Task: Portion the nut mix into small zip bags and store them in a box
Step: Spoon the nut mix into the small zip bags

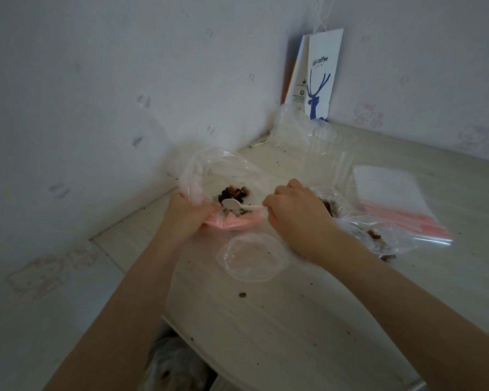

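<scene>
The zip bag (209, 176) lies left of the stacked bags (390, 193) (lid (251, 258) before them, on the table (294, 320)).

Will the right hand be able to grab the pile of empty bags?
Probably, once free: the right hand pinches the spoon, and the pile of empty bags lies uncovered on that side.

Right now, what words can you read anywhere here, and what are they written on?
"coffee": on the white paper bag standing in the corner, above a blue deer; the word just before it is too blurred to read.
Tiny line under "coffee": too small to read.
Small print and a round mark on the bag's side panel: too small to read.
No writing shows on the zip bag, the spoon or the stack of empty bags.
</scene>
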